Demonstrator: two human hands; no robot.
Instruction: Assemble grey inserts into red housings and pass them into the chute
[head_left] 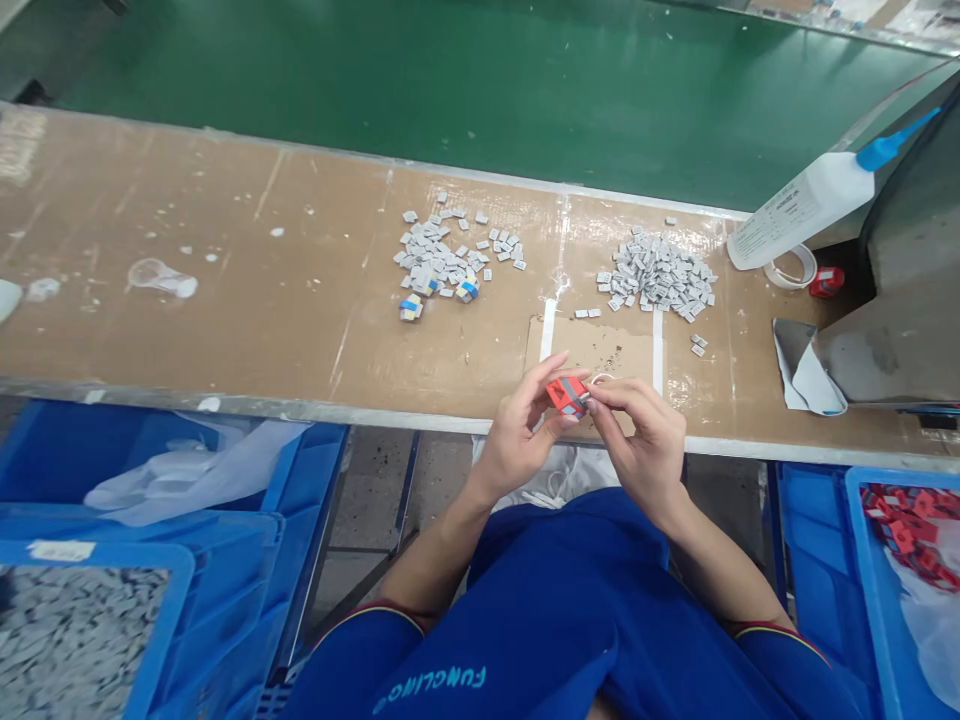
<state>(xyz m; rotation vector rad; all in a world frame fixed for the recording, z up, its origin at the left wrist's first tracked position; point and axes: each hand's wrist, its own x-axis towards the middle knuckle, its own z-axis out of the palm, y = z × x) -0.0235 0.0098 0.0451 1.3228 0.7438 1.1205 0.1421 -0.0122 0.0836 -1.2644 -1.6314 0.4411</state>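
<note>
Over the table's front edge, my left hand (519, 428) holds a small red plastic part (568, 395) with a grey strip across it, between thumb and fingers. At the part's right side, my right hand (643, 432) is closed in a pinch on what looks like a small grey tile (586, 397), touching the red part. The fingertips hide most of this tile. Just beyond the hands lies a cardboard sheet (600, 345) fixed by white tape strips. A pile of grey tiles (664, 275) sits behind it on the right, and a looser pile of grey tiles (435, 250) on the left.
Several small blocks with blue and yellow (410, 307) lie by the left pile. At right stand a tilted white bottle (806, 210) with a blue nozzle, a tape roll (791, 268) and a metal box (900, 290). Blue crates (187, 560) flank me; the right crate (855, 560) holds red parts.
</note>
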